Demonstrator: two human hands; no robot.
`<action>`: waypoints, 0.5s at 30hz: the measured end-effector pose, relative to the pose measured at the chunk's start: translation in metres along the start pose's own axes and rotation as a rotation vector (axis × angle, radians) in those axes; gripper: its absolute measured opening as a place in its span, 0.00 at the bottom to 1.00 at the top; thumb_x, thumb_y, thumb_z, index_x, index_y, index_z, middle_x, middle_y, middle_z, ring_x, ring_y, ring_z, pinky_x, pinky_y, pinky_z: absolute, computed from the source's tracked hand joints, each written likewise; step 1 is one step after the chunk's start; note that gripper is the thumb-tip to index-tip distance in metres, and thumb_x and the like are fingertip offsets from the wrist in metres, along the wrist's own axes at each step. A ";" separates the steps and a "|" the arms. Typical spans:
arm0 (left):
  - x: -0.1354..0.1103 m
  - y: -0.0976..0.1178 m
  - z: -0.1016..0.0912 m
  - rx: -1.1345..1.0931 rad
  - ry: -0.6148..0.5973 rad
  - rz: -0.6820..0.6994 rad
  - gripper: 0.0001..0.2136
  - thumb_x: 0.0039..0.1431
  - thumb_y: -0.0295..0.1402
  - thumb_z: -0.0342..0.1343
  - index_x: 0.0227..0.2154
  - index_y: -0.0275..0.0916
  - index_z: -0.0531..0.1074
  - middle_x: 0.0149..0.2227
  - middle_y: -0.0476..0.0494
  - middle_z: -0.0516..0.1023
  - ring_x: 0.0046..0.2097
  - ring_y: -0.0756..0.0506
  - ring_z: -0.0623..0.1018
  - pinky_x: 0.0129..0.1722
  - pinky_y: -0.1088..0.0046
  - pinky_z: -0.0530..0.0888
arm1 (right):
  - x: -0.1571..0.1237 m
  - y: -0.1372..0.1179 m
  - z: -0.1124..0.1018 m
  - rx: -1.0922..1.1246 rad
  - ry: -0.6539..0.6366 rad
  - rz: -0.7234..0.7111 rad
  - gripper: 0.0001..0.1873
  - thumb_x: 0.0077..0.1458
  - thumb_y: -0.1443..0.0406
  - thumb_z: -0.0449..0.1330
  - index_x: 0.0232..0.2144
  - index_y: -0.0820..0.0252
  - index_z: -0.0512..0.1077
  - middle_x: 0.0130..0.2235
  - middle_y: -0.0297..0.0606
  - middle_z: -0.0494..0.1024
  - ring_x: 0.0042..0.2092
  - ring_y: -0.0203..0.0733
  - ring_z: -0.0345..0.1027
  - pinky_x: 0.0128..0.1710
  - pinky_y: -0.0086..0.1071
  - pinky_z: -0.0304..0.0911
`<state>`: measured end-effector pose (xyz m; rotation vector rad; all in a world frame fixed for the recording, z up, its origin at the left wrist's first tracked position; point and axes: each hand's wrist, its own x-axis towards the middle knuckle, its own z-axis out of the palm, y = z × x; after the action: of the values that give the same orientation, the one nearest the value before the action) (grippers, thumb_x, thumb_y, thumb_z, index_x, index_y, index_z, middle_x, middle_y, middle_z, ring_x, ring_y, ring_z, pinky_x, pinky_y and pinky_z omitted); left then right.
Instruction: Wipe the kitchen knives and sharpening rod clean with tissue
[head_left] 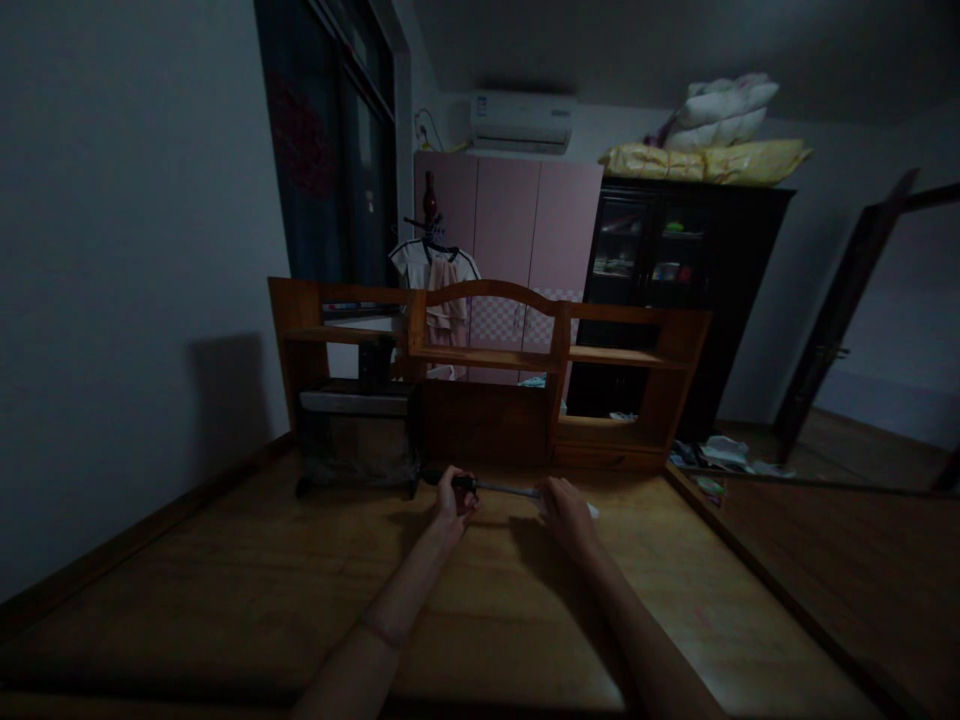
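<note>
A screwdriver (504,488) with a black handle and a thin metal shaft lies level above the wooden desk top (480,620). My left hand (453,500) is closed around its handle, palm partly turned up. At the other end of the shaft, my right hand (564,508) is closed on something white (593,511), perhaps a tissue or cloth. Only a small bit of that white thing shows beyond the fingers. The tip of the shaft is hidden by the right hand.
Beyond my left hand stands a dark box-shaped appliance (358,440) with a silver strip. A wooden shelf unit (487,357) runs along the desk's back edge. A wall (150,300) borders the left side. Papers or bags (724,452) lie beyond the right edge.
</note>
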<state>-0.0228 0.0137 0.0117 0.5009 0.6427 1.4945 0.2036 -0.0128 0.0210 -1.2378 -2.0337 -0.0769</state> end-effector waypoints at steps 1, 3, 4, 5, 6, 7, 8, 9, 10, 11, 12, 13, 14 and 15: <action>-0.001 0.000 0.001 0.000 -0.007 -0.002 0.11 0.48 0.39 0.50 0.20 0.36 0.67 0.10 0.55 0.59 0.11 0.54 0.57 0.14 0.77 0.58 | 0.000 -0.003 0.000 0.010 0.000 -0.010 0.09 0.57 0.70 0.49 0.36 0.57 0.68 0.36 0.39 0.72 0.39 0.43 0.63 0.38 0.32 0.55; -0.002 0.000 0.003 0.001 -0.017 -0.010 0.11 0.48 0.38 0.50 0.20 0.36 0.67 0.10 0.54 0.60 0.11 0.54 0.56 0.14 0.77 0.58 | 0.000 -0.009 -0.001 0.041 -0.001 -0.029 0.09 0.59 0.68 0.48 0.37 0.57 0.69 0.36 0.39 0.73 0.39 0.43 0.64 0.39 0.32 0.56; -0.003 0.000 0.003 0.000 -0.015 -0.011 0.11 0.48 0.38 0.50 0.20 0.36 0.67 0.11 0.54 0.61 0.11 0.55 0.56 0.14 0.77 0.58 | 0.000 -0.012 -0.001 0.061 -0.002 -0.037 0.10 0.60 0.67 0.48 0.37 0.56 0.69 0.36 0.39 0.73 0.39 0.43 0.64 0.39 0.32 0.56; -0.004 0.000 0.004 0.002 -0.012 -0.015 0.11 0.48 0.38 0.50 0.20 0.36 0.67 0.12 0.53 0.62 0.11 0.55 0.56 0.14 0.77 0.58 | 0.000 -0.015 -0.001 0.081 -0.003 -0.042 0.11 0.61 0.66 0.47 0.37 0.56 0.69 0.36 0.39 0.73 0.39 0.42 0.64 0.40 0.32 0.56; -0.004 0.000 0.004 0.007 -0.007 -0.017 0.11 0.47 0.38 0.50 0.20 0.36 0.67 0.12 0.53 0.63 0.11 0.55 0.57 0.14 0.76 0.58 | 0.000 -0.017 -0.001 0.099 -0.006 -0.045 0.11 0.62 0.65 0.46 0.37 0.56 0.69 0.36 0.39 0.73 0.39 0.42 0.64 0.40 0.32 0.57; -0.004 -0.001 0.004 0.011 0.000 -0.016 0.10 0.47 0.38 0.51 0.20 0.36 0.67 0.13 0.52 0.64 0.11 0.55 0.57 0.15 0.76 0.59 | 0.001 -0.019 -0.001 0.114 -0.008 -0.044 0.12 0.63 0.63 0.46 0.37 0.56 0.69 0.36 0.39 0.73 0.39 0.42 0.65 0.39 0.32 0.57; -0.004 -0.001 0.004 0.014 0.010 -0.009 0.10 0.47 0.38 0.51 0.21 0.36 0.67 0.13 0.52 0.65 0.11 0.55 0.57 0.15 0.76 0.60 | 0.001 -0.019 -0.001 0.125 -0.013 -0.041 0.13 0.63 0.62 0.45 0.36 0.56 0.69 0.36 0.39 0.73 0.38 0.42 0.65 0.39 0.31 0.57; -0.004 -0.001 0.004 0.015 0.019 -0.003 0.10 0.47 0.38 0.51 0.21 0.36 0.68 0.14 0.52 0.65 0.11 0.55 0.57 0.15 0.76 0.60 | 0.001 -0.020 -0.001 0.134 -0.021 -0.036 0.14 0.64 0.61 0.44 0.35 0.56 0.69 0.35 0.39 0.73 0.37 0.41 0.65 0.38 0.31 0.57; -0.004 -0.001 0.004 0.015 0.024 -0.001 0.10 0.47 0.39 0.51 0.21 0.36 0.68 0.13 0.53 0.65 0.12 0.55 0.58 0.15 0.76 0.60 | 0.001 -0.020 -0.001 0.141 -0.027 -0.030 0.15 0.64 0.60 0.43 0.34 0.57 0.68 0.34 0.39 0.73 0.37 0.41 0.65 0.38 0.31 0.57; -0.003 -0.002 0.004 0.012 0.025 -0.003 0.10 0.47 0.39 0.51 0.21 0.36 0.67 0.13 0.53 0.64 0.11 0.55 0.58 0.15 0.77 0.60 | 0.001 -0.020 -0.001 0.147 -0.032 -0.024 0.15 0.64 0.60 0.43 0.34 0.57 0.68 0.34 0.39 0.73 0.36 0.41 0.65 0.37 0.31 0.57; -0.003 -0.002 0.004 0.008 0.025 -0.009 0.11 0.47 0.39 0.51 0.20 0.36 0.67 0.12 0.53 0.63 0.11 0.55 0.58 0.15 0.77 0.59 | 0.001 -0.020 -0.001 0.153 -0.037 -0.022 0.15 0.64 0.60 0.43 0.35 0.57 0.68 0.35 0.39 0.73 0.36 0.41 0.66 0.37 0.31 0.58; -0.003 -0.002 0.004 0.004 0.023 -0.016 0.11 0.47 0.39 0.51 0.19 0.36 0.67 0.11 0.53 0.62 0.11 0.54 0.58 0.14 0.77 0.58 | 0.000 -0.020 -0.002 0.156 -0.039 -0.023 0.15 0.64 0.60 0.43 0.36 0.56 0.68 0.36 0.39 0.73 0.37 0.41 0.66 0.37 0.31 0.58; -0.002 -0.002 0.004 0.000 0.023 -0.021 0.11 0.47 0.39 0.50 0.19 0.36 0.67 0.11 0.53 0.62 0.11 0.54 0.58 0.14 0.77 0.58 | 0.000 -0.020 -0.002 0.156 -0.041 -0.027 0.14 0.64 0.60 0.44 0.37 0.56 0.68 0.37 0.39 0.73 0.38 0.41 0.66 0.38 0.31 0.58; -0.002 -0.002 0.004 -0.004 0.025 -0.021 0.11 0.47 0.38 0.50 0.19 0.36 0.67 0.11 0.53 0.62 0.11 0.54 0.58 0.14 0.77 0.58 | 0.000 -0.020 -0.002 0.150 -0.043 -0.034 0.14 0.64 0.61 0.44 0.39 0.56 0.68 0.37 0.39 0.73 0.39 0.41 0.66 0.39 0.31 0.58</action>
<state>-0.0180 0.0118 0.0134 0.4720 0.6629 1.4833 0.1890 -0.0246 0.0285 -1.1203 -2.0572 0.0858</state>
